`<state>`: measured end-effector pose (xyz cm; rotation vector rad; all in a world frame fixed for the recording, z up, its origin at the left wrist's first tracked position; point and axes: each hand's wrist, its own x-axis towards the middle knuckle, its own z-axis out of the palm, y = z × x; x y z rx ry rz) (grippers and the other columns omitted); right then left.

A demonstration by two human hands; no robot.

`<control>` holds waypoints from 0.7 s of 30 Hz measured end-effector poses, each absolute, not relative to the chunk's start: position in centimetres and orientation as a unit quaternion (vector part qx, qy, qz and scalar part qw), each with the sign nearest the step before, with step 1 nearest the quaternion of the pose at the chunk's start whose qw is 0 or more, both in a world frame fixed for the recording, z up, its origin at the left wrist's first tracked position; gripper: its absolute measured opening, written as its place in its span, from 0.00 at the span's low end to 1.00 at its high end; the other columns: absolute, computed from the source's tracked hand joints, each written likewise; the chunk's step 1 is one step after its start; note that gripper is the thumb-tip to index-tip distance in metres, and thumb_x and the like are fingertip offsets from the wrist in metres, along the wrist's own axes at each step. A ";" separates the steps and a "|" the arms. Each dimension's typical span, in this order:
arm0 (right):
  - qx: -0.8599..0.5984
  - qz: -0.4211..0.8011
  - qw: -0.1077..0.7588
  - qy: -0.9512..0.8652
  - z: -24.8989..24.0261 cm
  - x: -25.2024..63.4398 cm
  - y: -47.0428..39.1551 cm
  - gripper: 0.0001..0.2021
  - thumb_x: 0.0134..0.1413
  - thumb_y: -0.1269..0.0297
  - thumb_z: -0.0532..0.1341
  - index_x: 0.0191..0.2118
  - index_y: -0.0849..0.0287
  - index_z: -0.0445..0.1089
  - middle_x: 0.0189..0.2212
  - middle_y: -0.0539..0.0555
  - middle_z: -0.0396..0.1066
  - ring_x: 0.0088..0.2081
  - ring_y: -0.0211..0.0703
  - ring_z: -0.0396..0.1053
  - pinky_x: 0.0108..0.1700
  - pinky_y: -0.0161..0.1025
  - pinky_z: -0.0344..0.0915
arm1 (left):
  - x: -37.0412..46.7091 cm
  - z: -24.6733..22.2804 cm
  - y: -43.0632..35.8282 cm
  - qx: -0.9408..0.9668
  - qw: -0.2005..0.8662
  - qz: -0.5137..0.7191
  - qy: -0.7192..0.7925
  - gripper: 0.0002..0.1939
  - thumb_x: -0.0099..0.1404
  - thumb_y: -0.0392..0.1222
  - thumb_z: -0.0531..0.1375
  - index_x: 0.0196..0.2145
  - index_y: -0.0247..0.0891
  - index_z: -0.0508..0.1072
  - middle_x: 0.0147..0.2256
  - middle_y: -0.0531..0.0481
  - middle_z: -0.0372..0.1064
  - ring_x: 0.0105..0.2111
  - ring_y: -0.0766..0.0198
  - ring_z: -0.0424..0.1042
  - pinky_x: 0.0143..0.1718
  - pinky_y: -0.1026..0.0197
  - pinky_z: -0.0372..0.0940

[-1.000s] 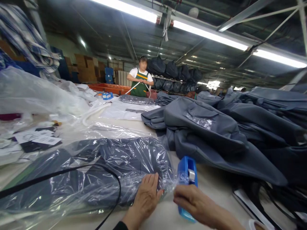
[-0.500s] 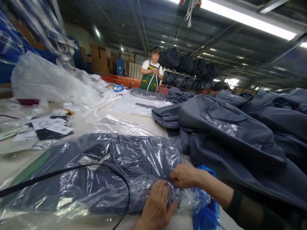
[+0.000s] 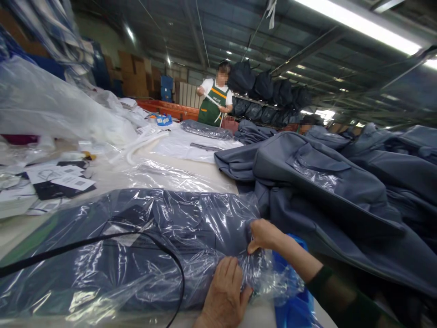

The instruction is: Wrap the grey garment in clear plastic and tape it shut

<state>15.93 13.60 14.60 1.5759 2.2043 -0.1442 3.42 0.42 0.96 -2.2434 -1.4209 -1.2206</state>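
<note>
The left hand (image 3: 225,294) lies palm down at the bottom edge of the view, fingers together and slightly spread at the tips, pressing flat on the right end of a clear plastic bag (image 3: 136,246) that holds a folded dark grey garment. Just above it the right hand (image 3: 264,234) reaches in from the right, forearm in a dark sleeve slanting up from the lower right corner; its fingers curl down and its fingertips pinch or press the crinkled plastic at the bag's open end, which of the two is hard to tell. The two hands sit close together, nearly touching, on the same end of the bag. Under the right forearm, partly veiled by loose plastic, stands a blue tape dispenser (image 3: 290,305).

The bagged garment lies flat on the pale desk (image 3: 191,171), stretching left from the hands. A thin black cord (image 3: 102,241) loops across its top.

To the right a heap of grey jackets (image 3: 324,182) covers the desk. To the left lie paper tags (image 3: 64,182) and bulky clear plastic sheeting (image 3: 51,109).

Farther along the desk lies another bagged garment (image 3: 205,130). Behind it a person in a green apron (image 3: 215,102) stands holding a white strap.
</note>
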 end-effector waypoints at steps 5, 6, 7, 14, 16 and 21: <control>0.581 0.013 0.129 0.803 14.6 16.5 10.2 0.08 0.56 0.64 0.60 0.40 0.59 0.71 0.39 0.56 0.75 0.42 0.47 0.72 0.41 0.38 0.64 | 3.4 0.7 0.4 -0.765 0.093 -0.416 -0.483 0.16 0.66 0.45 0.50 0.44 0.31 0.68 0.44 0.39 0.71 0.44 0.50 0.71 0.44 0.49 0.72; 0.566 0.037 0.100 0.818 13.7 16.5 8.7 0.09 0.60 0.67 0.54 0.42 0.59 0.70 0.41 0.56 0.74 0.44 0.45 0.71 0.43 0.38 0.63 | 3.5 0.6 0.4 -0.764 0.089 -0.419 -0.482 0.16 0.65 0.45 0.51 0.44 0.30 0.68 0.44 0.38 0.71 0.45 0.50 0.70 0.45 0.48 0.72; 0.545 0.053 0.077 0.834 12.5 16.5 7.1 0.12 0.63 0.69 0.49 0.42 0.58 0.70 0.41 0.55 0.74 0.44 0.44 0.71 0.45 0.39 0.62 | 3.6 0.5 0.5 -0.764 0.084 -0.423 -0.480 0.16 0.64 0.44 0.51 0.45 0.30 0.67 0.44 0.38 0.71 0.45 0.50 0.70 0.46 0.48 0.71; 0.215 0.369 -0.172 0.888 4.9 17.9 3.2 0.18 0.56 0.74 0.45 0.39 0.57 0.71 0.38 0.58 0.76 0.39 0.52 0.73 0.51 0.55 0.54 | 5.3 -1.3 1.9 -0.739 0.096 -0.473 -0.471 0.15 0.60 0.41 0.52 0.44 0.31 0.65 0.35 0.40 0.69 0.35 0.54 0.69 0.41 0.49 0.70; 0.206 0.390 -0.179 0.879 4.6 18.0 4.1 0.17 0.54 0.74 0.45 0.39 0.57 0.70 0.40 0.61 0.76 0.39 0.52 0.74 0.50 0.55 0.56 | 5.4 -1.8 2.3 -0.762 0.054 -0.438 -0.474 0.19 0.60 0.44 0.53 0.47 0.31 0.64 0.37 0.38 0.69 0.36 0.52 0.69 0.41 0.47 0.69; 0.165 0.397 -0.195 0.881 1.1 18.9 5.3 0.15 0.56 0.64 0.51 0.47 0.60 0.65 0.42 0.66 0.74 0.46 0.52 0.72 0.48 0.50 0.65 | 4.7 -1.2 3.0 -0.776 -0.066 -0.374 -0.503 0.19 0.57 0.41 0.57 0.47 0.36 0.63 0.40 0.41 0.70 0.38 0.55 0.70 0.38 0.54 0.69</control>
